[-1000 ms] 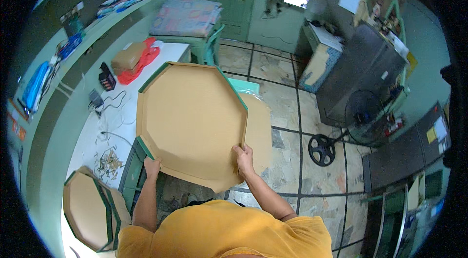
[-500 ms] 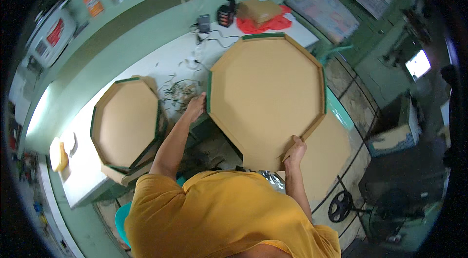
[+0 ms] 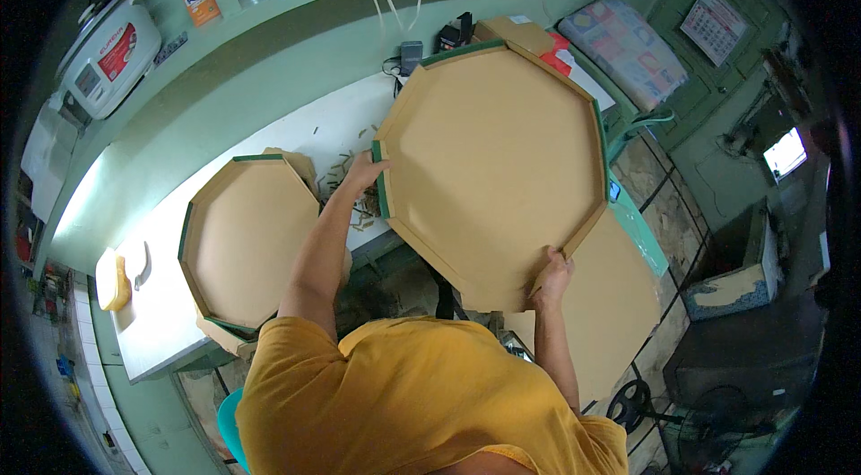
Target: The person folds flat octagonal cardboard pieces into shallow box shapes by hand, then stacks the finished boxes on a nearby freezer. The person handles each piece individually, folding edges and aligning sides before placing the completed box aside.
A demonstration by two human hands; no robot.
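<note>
The left hand (image 3: 363, 172) is closed at the green-edged left wall of the large octagonal tray (image 3: 498, 161), thumb over the rim. I see the right hand (image 3: 551, 282) curled shut around the tray's near right edge; its fingertips are hidden, so their exact placement cannot be told. The tray, of brown cardboard, spans the space between both sets of fingers and extends beyond them. Left of the left fingers, a second octagonal tray (image 3: 251, 237) lies on the white table (image 3: 170, 296); cut scraps (image 3: 361, 224) lie near those fingers. Right of the right fingers, a flat cardboard sheet (image 3: 610, 305) lies lower, partly covered by the large tray.
</note>
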